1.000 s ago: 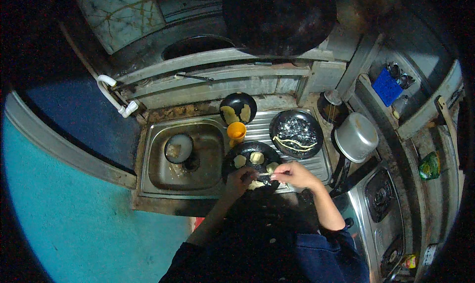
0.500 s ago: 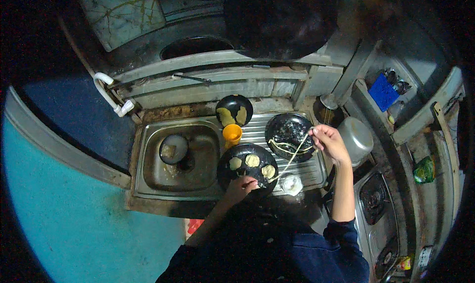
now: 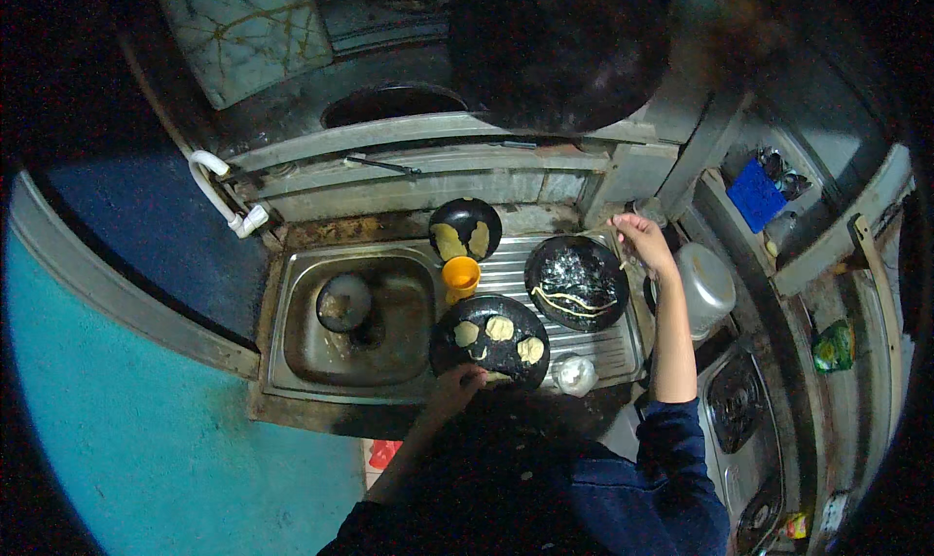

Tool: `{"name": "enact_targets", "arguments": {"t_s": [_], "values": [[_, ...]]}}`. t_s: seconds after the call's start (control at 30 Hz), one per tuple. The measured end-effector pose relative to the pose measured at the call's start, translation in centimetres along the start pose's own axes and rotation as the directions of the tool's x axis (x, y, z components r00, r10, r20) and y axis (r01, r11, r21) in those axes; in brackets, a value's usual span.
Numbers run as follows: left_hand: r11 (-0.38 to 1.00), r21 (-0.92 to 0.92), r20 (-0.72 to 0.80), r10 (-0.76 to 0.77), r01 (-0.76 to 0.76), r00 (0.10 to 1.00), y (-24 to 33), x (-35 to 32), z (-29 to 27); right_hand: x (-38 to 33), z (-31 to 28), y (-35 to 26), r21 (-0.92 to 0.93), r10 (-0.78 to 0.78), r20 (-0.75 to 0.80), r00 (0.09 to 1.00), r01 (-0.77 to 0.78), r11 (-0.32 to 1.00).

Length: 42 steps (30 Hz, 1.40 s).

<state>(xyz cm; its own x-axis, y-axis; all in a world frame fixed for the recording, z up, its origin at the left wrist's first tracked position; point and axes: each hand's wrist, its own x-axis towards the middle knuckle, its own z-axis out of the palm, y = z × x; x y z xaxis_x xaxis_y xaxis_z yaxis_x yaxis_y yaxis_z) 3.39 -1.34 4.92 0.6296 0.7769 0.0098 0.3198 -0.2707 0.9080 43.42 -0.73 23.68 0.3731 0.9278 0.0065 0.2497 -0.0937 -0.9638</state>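
My right hand [image 3: 640, 243] is raised over the far right rim of a flour-dusted dark pan [image 3: 569, 264]. Its fingers pinch a thin dough strip [image 3: 625, 263], partly hidden by the hand. Longer pale dough strips [image 3: 576, 306] lie in that pan. At the near edge of another dark pan [image 3: 457, 361], my left hand [image 3: 461, 386] is closed; a pale sliver shows by its fingertips, but what it grips is unclear. Flattened dough rounds [image 3: 499, 328] and a small curved scrap rest in this nearer pan.
Left of the pans is a steel sink [image 3: 292, 347] with a round pot [image 3: 342, 303] in it. An orange cup [image 3: 460, 277] and a small black pan [image 3: 467, 212] stand behind. A small white-filled container [image 3: 574, 374], an upturned metal pot [image 3: 705, 288] and a gas stove [image 3: 735, 400] are rightward.
The dough strip that stretched between my hands no longer spans them. My right hand has moved slightly up and away; my left hand has drawn back toward the near pan's lower edge.
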Motion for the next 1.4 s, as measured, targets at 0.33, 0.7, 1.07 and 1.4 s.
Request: {"name": "enact_targets", "arguments": {"t_s": [0.33, 0.7, 1.07, 1.4], "values": [[0.998, -0.001, 0.05, -0.055, 0.055, 0.997, 0.3, -0.2, 0.6, 1.6, -5.6, 22.9, -0.78, 0.013, -0.328, 0.945, -0.279, 0.56], [0.999, -0.029, 0.131, -0.028, 0.032, 0.991, -1.4, 0.2, 1.3, 0.7, -3.3, 9.7, -0.69, -0.009, -0.193, 0.981, -0.129, 0.712], [0.992, 0.094, 0.064, -0.084, 0.078, 0.994, 1.6, -0.6, -0.6, 1.6, 0.1, -1.1, -0.094, -0.132, -0.111, 0.985, 0.122, 0.988], [0.969, 0.245, -0.029, -0.039, 0.045, 0.999, 0.2, -1.0, 0.2, -1.4, -3.9, 17.3, -0.733, 0.178, -0.428, 0.886, -0.455, 0.505]]}}
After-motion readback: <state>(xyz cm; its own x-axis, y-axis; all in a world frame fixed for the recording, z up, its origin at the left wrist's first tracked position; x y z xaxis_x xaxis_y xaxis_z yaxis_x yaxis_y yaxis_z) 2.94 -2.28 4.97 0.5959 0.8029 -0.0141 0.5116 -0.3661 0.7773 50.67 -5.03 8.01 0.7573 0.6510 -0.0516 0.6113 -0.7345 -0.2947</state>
